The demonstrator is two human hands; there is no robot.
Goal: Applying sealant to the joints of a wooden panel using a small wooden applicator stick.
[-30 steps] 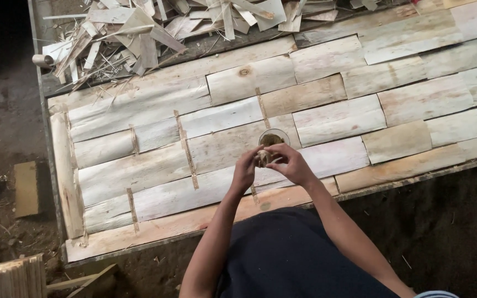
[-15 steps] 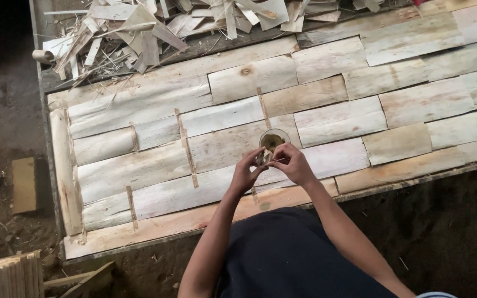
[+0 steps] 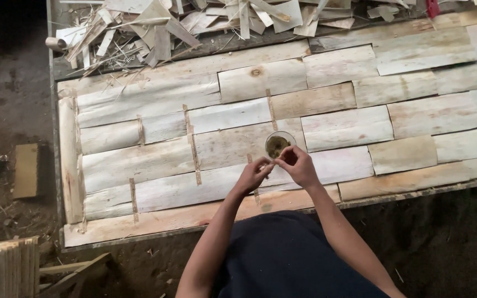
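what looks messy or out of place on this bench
A heap of loose wood offcuts is strewn along the far edge, beyond the neatly laid veneer sheets. Both hands, left and right, meet beside a small round cup. Nothing looks spilled.

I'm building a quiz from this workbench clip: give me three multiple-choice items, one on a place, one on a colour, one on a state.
1. Where does the small round container sit?
A. on the pale wood sheets, just beyond the hands
B. on the ground
C. among the scraps

2. What colour is the person's top?
A. white
B. dark navy
C. red

3. How are the left hand and right hand placed?
A. far apart
B. flat on the wood
C. close together, fingertips meeting

Answers: 1 A, it rests on the sheets ahead of the hands. 2 B, the cloth is dark blue. 3 C, the fingers pinch together at one spot.
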